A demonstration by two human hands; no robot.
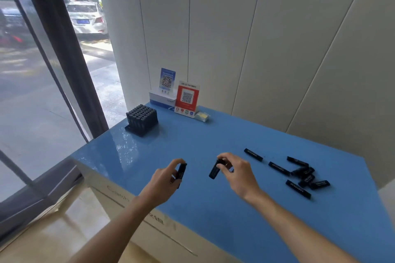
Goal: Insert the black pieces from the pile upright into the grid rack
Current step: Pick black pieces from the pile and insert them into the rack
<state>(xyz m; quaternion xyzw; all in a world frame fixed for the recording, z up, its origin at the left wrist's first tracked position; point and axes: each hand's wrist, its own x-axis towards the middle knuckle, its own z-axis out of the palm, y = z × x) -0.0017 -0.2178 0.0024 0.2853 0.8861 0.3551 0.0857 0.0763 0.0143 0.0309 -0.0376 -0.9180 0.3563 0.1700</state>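
From my remote seat I see both hands raised a little above the blue surface (213, 209); my left hand (165, 178) grips one black piece (181, 171) between thumb and curled fingers, holding it roughly upright; my right hand (236, 170) pinches a second black piece (215, 169) by its upper end, so that it hangs tilted with its lower end towards the left; the two hands are near each other but apart. The pile (303, 174) of loose black pieces lies flat on the surface to the right of my right hand, some overlapping, a few scattered singly (one stray piece (253, 154) sits closest to the hand). The grid rack (142, 119) stands at the far left corner of the surface, well apart from both hands, its cells showing many upright black pieces; I cannot tell whether any cell is free. Behind it, against the wall, stand a blue QR sign (167, 80) and a red QR sign (187, 98)
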